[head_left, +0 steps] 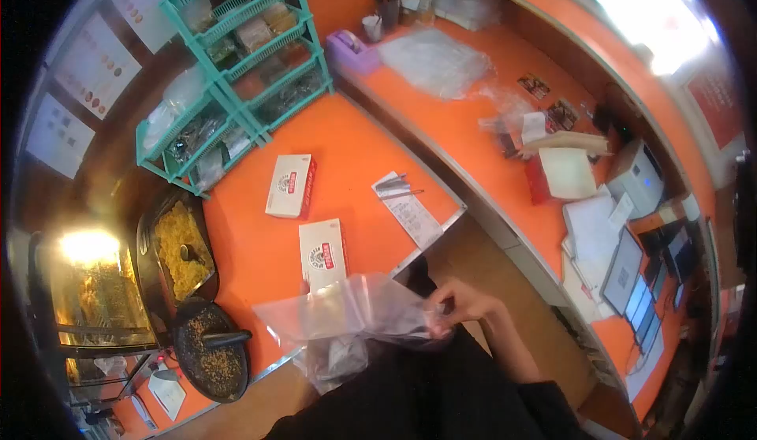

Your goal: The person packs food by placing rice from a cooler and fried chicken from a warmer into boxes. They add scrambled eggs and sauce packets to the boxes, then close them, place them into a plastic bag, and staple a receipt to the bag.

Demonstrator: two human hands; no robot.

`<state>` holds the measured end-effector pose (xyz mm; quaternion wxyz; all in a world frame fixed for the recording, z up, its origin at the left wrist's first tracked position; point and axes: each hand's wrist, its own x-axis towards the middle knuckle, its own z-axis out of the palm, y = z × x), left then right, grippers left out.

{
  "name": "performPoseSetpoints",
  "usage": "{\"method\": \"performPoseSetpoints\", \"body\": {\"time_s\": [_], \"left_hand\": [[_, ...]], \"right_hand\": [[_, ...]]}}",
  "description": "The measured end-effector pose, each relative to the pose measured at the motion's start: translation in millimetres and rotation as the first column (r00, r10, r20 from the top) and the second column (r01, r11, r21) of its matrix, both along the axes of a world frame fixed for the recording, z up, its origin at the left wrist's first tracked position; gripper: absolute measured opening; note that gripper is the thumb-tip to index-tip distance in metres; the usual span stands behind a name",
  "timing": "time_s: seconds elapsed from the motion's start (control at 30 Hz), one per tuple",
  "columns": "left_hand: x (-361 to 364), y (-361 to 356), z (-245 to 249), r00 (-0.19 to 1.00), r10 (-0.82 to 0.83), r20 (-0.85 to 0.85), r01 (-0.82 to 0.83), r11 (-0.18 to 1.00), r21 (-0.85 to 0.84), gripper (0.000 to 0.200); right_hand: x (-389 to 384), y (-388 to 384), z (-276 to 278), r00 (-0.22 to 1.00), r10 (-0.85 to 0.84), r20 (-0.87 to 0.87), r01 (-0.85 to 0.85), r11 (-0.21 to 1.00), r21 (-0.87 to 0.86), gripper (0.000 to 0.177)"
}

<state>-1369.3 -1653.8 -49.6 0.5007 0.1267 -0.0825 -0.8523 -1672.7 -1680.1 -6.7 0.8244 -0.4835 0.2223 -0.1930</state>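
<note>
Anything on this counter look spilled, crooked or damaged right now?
Nothing looks spilled or broken. The receipt lies skewed near the front edge of the orange counter. The nearer white box and the farther white box sit at different angles. The clear bag pinched in the right hand is crumpled.

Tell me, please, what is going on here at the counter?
A person stands at an orange counter and pinches a clear plastic bag with the right hand. The left hand is hidden behind the bag. Two white-and-red boxes lie on the counter just beyond the bag, and a paper slip lies beside them.
</note>
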Motion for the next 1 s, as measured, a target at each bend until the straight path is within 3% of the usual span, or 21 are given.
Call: {"method": "performPoseSetpoints", "body": {"time_s": [0.1,0.13,0.17,0.2,0.3,0.33,0.37,0.43,0.5,0.53,0.57,0.67,0.77,0.83,0.87,0.9,0.93,0.97,1.0], "left_hand": [[38.8,11.4,-17.6,0.945,0.029,0.327,-0.038,0.999,0.022,0.065],[54.4,15.6,-29.3,0.785,0.140,0.603,-0.167,0.986,-0.012,0.059],[70.1,19.8,-41.0,0.526,0.169,0.833,-0.260,0.965,-0.032,0.055],[77.9,22.7,-49.7,0.210,0.188,0.960,-0.342,0.934,-0.108,0.051],[47.7,18.8,14.8,0.150,0.286,0.946,-0.020,0.958,-0.286,0.027],[22.5,20.1,35.4,0.117,0.261,0.958,0.031,0.964,-0.266,0.024],[-7.9,22.4,52.4,0.082,0.240,0.967,0.081,0.966,-0.247,0.022],[-54.3,29.6,71.4,0.320,0.249,0.914,0.317,0.881,-0.351,0.022],[-98.1,30.4,80.3,0.419,0.174,0.891,0.579,0.704,-0.410,0.025],[-119.6,36.3,77.0,0.458,0.061,0.887,0.619,0.694,-0.367,0.025],[-139.1,41.8,70.3,0.488,-0.052,0.872,0.658,0.678,-0.328,0.026],[-183.2,52.3,47.7,0.377,0.030,0.926,0.735,0.598,-0.319,0.032],[-201.3,45.7,49.3,0.409,-0.418,0.811,0.823,0.552,-0.130,0.029],[-204.0,40.0,45.6,0.415,-0.519,0.748,0.863,0.484,-0.144,0.022],[-201.9,34.9,45.8,0.411,-0.568,0.713,0.882,0.446,-0.153,0.019],[-191.5,20.2,52.3,0.369,-0.369,0.853,0.849,0.507,-0.148,0.014],[-177.4,6.1,58.6,0.290,-0.155,0.944,0.812,0.562,-0.157,0.009],[-165.7,-1.9,52.6,0.240,-0.012,0.971,0.763,0.621,-0.181,0.008],[-159.9,-8.0,42.6,0.175,0.133,0.976,0.712,0.668,-0.219,0.007]], "right_hand": [[-45.9,41.1,-1.3,0.910,-0.400,-0.112,0.405,0.913,0.034,0.012],[-56.1,55.9,7.1,0.827,-0.528,-0.193,0.543,0.839,0.032,0.013],[-64.4,69.8,10.0,0.788,-0.581,-0.204,0.593,0.805,-0.005,0.012],[-71.6,84.0,11.6,0.745,-0.633,-0.214,0.640,0.767,-0.041,0.012],[-74.8,113.3,9.8,0.562,-0.727,-0.393,0.731,0.660,-0.175,0.011],[-74.6,119.1,9.9,0.481,-0.742,-0.466,0.745,0.627,-0.229,0.011],[-68.6,121.6,15.7,0.476,-0.769,-0.426,0.781,0.593,-0.196,0.013],[-49.3,124.0,31.6,0.460,-0.818,-0.344,0.841,0.526,-0.127,0.016],[-47.7,132.8,30.7,0.505,-0.798,-0.328,0.812,0.569,-0.134,0.019],[-47.2,137.7,29.1,0.530,-0.785,-0.321,0.794,0.592,-0.138,0.020],[-44.6,140.2,25.3,0.488,-0.802,-0.345,0.781,0.577,-0.237,0.023],[-37.0,145.0,35.6,0.443,-0.769,-0.461,0.772,0.589,-0.241,0.031],[-46.8,154.0,40.0,0.482,-0.725,-0.491,0.697,0.658,-0.286,0.032],[-53.2,156.8,82.6,0.470,-0.653,-0.594,0.590,0.732,-0.339,0.033],[-74.6,160.9,69.2,0.453,-0.733,-0.507,0.531,0.679,-0.506,0.025],[-112.4,167.5,43.4,0.446,-0.798,-0.406,0.465,0.594,-0.656,0.017],[-162.9,177.1,22.5,0.225,-0.895,-0.385,0.540,0.444,-0.715,0.014],[-213.4,186.6,1.7,-0.007,-0.937,-0.349,0.588,0.278,-0.760,0.030],[-214.2,186.8,6.1,-0.109,-0.933,-0.343,0.473,0.255,-0.844,0.027]]}}
